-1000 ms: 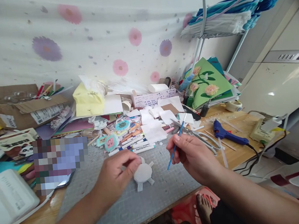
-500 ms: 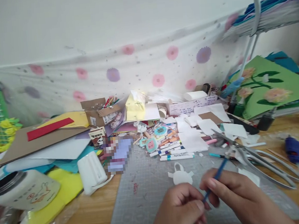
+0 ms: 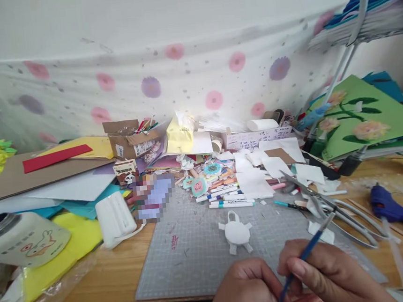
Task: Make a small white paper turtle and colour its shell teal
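My right hand (image 3: 327, 271) is closed around a thin blue paintbrush (image 3: 310, 248), its metal-collared end slanting up to the right. The fingers of my left hand (image 3: 247, 288) are curled shut at the lower end of the brush handle. Part of that end is hidden by the fingers. Something reddish shows beneath my right hand at the bottom edge, too little of it to name. Beyond the hands, a white turtle-shaped cutout (image 3: 237, 234) with a loop at its top lies flat on the grey cutting mat (image 3: 183, 265), touched by neither hand.
Large scissors (image 3: 348, 220) and a blue glue gun (image 3: 397, 209) lie at the right. Several markers (image 3: 231, 204) and white paper pieces (image 3: 255, 184) cover the mat's far side. A white jar (image 3: 29, 239), a white device with a cable (image 3: 116, 219) and coloured sheets crowd the left.
Both hands have moved lower in the view, still together at the brush. The whole white cutout now shows, where the hands partly covered it before. The camera view has shifted slightly.
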`<action>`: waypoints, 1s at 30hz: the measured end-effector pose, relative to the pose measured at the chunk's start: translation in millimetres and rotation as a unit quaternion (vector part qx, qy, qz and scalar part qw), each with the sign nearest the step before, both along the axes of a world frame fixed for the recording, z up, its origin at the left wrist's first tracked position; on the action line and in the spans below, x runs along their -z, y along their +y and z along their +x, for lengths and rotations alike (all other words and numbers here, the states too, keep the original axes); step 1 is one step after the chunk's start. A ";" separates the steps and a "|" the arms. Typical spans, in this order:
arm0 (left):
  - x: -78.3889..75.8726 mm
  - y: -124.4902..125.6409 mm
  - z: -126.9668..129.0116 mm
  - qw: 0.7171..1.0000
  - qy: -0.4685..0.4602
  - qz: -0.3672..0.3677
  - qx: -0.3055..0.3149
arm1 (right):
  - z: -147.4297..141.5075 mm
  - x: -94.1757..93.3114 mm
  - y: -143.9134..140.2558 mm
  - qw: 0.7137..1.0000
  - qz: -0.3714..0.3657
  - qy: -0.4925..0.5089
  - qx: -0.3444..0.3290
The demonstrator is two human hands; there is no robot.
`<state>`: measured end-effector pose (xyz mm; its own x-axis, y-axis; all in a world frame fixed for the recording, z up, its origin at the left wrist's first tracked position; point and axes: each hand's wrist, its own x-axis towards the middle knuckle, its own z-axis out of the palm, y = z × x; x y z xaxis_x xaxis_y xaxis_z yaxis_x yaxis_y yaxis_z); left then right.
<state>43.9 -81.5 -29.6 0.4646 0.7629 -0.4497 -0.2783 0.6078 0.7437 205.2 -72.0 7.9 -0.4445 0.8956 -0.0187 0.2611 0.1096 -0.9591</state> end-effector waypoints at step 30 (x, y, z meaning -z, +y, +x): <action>-27.3 -0.4 -5.9 0.989 -0.128 -0.067 -0.003 | -1.7 -18.4 22.5 0.988 -0.080 0.107 -0.073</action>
